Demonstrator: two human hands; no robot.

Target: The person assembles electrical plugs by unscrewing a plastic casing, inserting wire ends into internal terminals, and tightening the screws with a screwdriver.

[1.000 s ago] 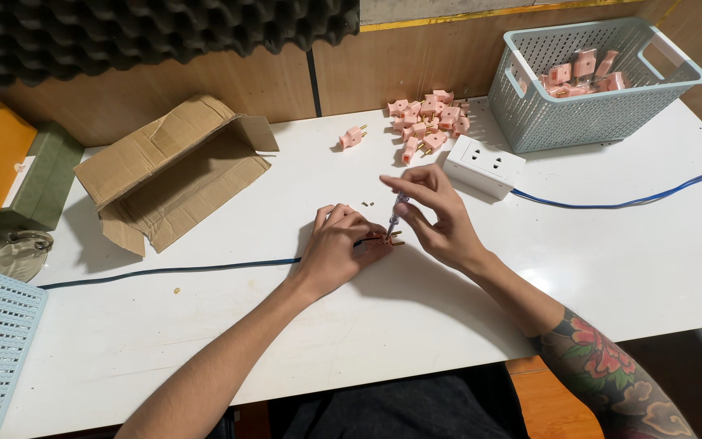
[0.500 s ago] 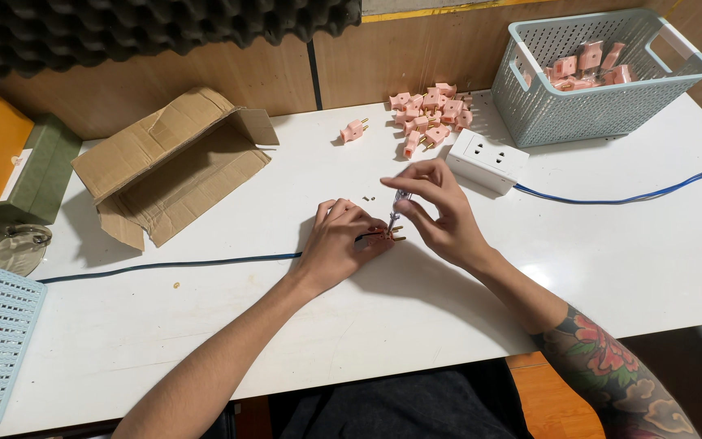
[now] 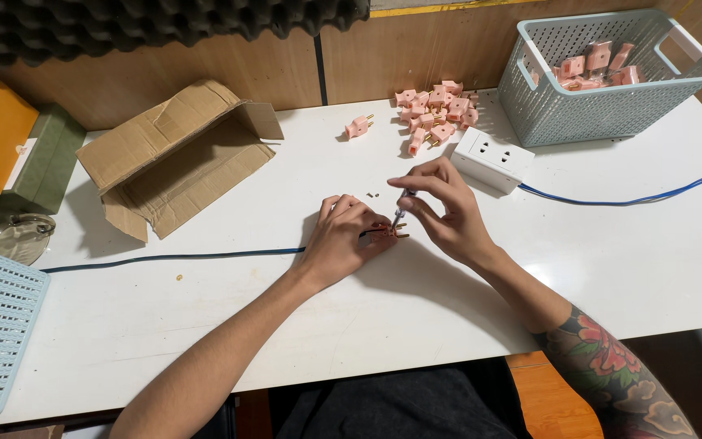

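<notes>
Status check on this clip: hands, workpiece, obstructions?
Left hand pins plug part on table. Right hand holds small screwdriver on it. Nothing in the way.

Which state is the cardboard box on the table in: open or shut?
Open. The cardboard box lies on its side on the white table, flaps spread outward, its bare brown inside showing. Nothing is visible inside.

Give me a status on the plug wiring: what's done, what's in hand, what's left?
Done, apparently: some pink plugs in the grey basket. In hand: the left hand pins an opened plug at the end of the dark cable, and the right hand holds a small screwdriver to it. Small brass parts lie loose beside. Left: a pile of pink plugs and one stray plug.
</notes>
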